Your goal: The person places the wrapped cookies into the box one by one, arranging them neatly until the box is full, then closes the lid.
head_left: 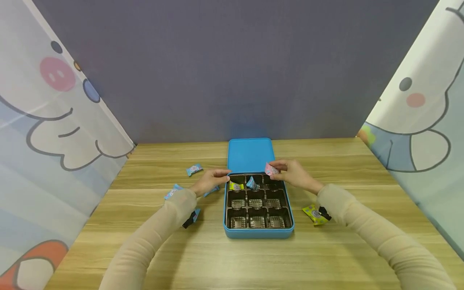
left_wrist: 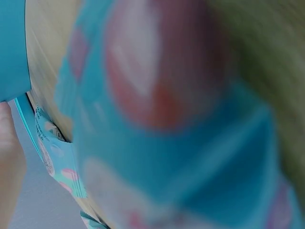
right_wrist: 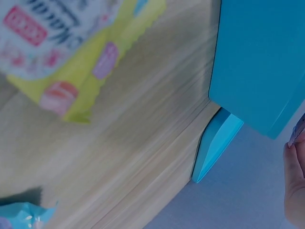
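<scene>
A blue tin box [head_left: 258,233] with a dark divided tray stands on the table, its lid [head_left: 251,154] folded back. My right hand [head_left: 293,174] pinches a pink wrapped candy [head_left: 270,169] over the back right compartment. At the tin's back left corner, my left hand [head_left: 210,181] touches the rim with thumb and fingers extended. The back left compartment holds a yellow wrapped candy [head_left: 236,186]; a blue one [head_left: 252,183] sits tilted in the back middle compartment. In the right wrist view, only part of my right hand [right_wrist: 294,186] shows at the edge.
Several blue wrapped candies lie left of the tin, one of them [head_left: 194,169] farther back and another [head_left: 172,191] near my left sleeve. To the right, a yellow wrapped candy [head_left: 314,214] lies beside my right wrist. A grey partition [head_left: 232,72] rises behind the table.
</scene>
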A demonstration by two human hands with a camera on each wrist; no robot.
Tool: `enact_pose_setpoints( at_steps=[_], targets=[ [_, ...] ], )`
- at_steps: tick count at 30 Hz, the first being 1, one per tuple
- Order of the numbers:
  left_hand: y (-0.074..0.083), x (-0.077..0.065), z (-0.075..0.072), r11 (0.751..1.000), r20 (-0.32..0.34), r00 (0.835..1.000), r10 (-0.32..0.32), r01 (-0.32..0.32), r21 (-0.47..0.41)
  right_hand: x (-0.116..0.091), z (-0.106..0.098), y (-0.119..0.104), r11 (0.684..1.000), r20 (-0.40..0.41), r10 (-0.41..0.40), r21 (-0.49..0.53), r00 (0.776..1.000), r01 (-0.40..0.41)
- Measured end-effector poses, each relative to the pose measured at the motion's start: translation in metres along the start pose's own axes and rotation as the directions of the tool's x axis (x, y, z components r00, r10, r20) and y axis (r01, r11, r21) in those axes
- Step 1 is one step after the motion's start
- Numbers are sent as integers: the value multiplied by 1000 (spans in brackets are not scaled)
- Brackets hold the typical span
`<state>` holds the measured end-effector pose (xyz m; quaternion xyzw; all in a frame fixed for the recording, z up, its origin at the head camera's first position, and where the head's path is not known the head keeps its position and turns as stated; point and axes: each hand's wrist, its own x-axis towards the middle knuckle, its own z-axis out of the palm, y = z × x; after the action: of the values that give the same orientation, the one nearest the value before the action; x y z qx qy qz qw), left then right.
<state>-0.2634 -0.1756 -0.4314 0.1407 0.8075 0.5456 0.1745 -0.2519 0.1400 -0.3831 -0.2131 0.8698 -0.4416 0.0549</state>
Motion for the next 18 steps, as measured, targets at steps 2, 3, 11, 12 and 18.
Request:
enact_pose_setpoints(
  at_steps=[2, 3, 11, 12, 18],
  targets=[
    [0, 0, 2, 1000, -2, 1000, -3, 3, -5, -1, 0, 0, 1000, 9, 3, -5, 1000, -3],
    [0, 0, 3, 1000, -2, 1000, -2, 2, -10, -1, 0, 0, 1000, 13, 2, -4, 1000, -2],
    [4, 4, 4, 1000, 1, 1000, -7, 7, -14, -3, -4, 4, 1000, 7, 2, -1, 1000, -2],
    [4, 4, 4, 1000, 0, 1000, -5, 5, -14, -3, -5, 5, 1000, 4, 0, 0, 1000, 0],
    [6, 2, 7, 1000, -8, 1000, -16, 16, -2, -6, -5, 12, 1000, 22, -9, -15, 1000, 9]
  ],
)
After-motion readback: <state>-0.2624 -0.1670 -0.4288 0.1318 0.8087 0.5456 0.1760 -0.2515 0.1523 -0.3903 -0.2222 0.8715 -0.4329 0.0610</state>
